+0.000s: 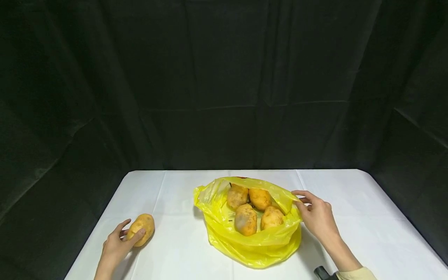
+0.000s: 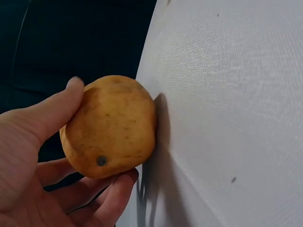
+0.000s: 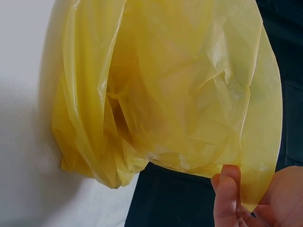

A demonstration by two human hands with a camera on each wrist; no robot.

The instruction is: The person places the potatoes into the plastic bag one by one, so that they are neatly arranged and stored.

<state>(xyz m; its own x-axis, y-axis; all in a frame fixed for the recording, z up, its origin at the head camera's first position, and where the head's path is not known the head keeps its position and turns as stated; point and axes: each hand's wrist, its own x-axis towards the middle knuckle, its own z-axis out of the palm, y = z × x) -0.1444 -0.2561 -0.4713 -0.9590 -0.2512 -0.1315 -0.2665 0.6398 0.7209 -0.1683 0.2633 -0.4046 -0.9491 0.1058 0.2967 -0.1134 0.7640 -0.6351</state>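
Note:
On the left of the table, my left hand (image 1: 114, 245) holds a yellow-brown potato (image 1: 142, 229) between thumb and fingers. The left wrist view shows this potato (image 2: 111, 127) close over the white cloth, with a dark spot low on its skin. A yellow plastic bag (image 1: 255, 251) sits right of the middle, its mouth spread wide. Inside it lie several potatoes (image 1: 245, 220), some with brownish patches. At the bag's right rim, my right hand (image 1: 317, 216) pinches the plastic edge; in the right wrist view the fingertips (image 3: 229, 177) grip the bag's thin film (image 3: 189, 118).
A white cloth (image 1: 175, 249) with fold lines covers the table. Black curtains (image 1: 224, 85) hang behind it and along both sides. Near the right sleeve (image 1: 357, 274), a small black object (image 1: 320, 272) shows at the front edge.

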